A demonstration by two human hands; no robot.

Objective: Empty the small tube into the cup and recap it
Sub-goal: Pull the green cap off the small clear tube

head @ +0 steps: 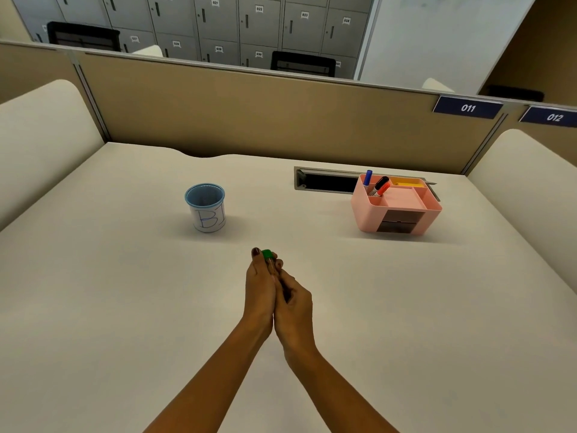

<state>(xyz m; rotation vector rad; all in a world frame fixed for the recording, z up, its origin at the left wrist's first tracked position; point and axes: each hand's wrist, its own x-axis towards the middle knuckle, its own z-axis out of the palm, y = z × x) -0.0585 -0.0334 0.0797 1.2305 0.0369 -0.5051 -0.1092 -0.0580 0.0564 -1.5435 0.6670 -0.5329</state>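
Both hands met over the smooth cream desk (125,307), pressed side by side. The left hand (259,287) and right hand (293,300) were closed together around the small tube (271,264), whose green cap (267,254) poked out at the fingertips; the tube's body was mostly hidden. Farther back and to the left stood the cup (206,207), a round blue mesh cylinder wrapped in white paper with blue lettering; its contents could not be seen. To the right sat a pink plastic organizer (396,207), boxy and compartmented, holding markers (379,185) upright in one corner pocket.
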